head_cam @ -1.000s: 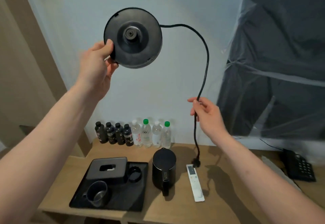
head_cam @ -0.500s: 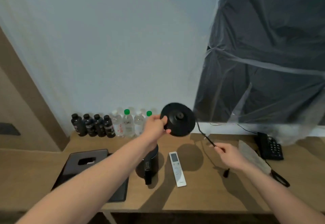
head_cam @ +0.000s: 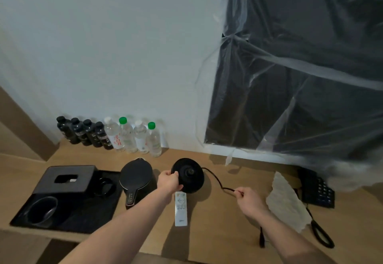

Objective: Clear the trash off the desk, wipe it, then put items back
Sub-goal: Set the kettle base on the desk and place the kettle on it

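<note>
Kettle base (head_cam: 188,175) lowered near wooden desk (head_cam: 223,218).

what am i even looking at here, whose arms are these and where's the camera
The camera sits on a person's head, looking down at their own bare arms over a wooden desk. The left hand grips a round black kettle base; the right hand pinches its cord. On the desk stand a black kettle, a white remote, a row of bottles, a black tray with a tissue box, a white cloth and a phone.
</note>
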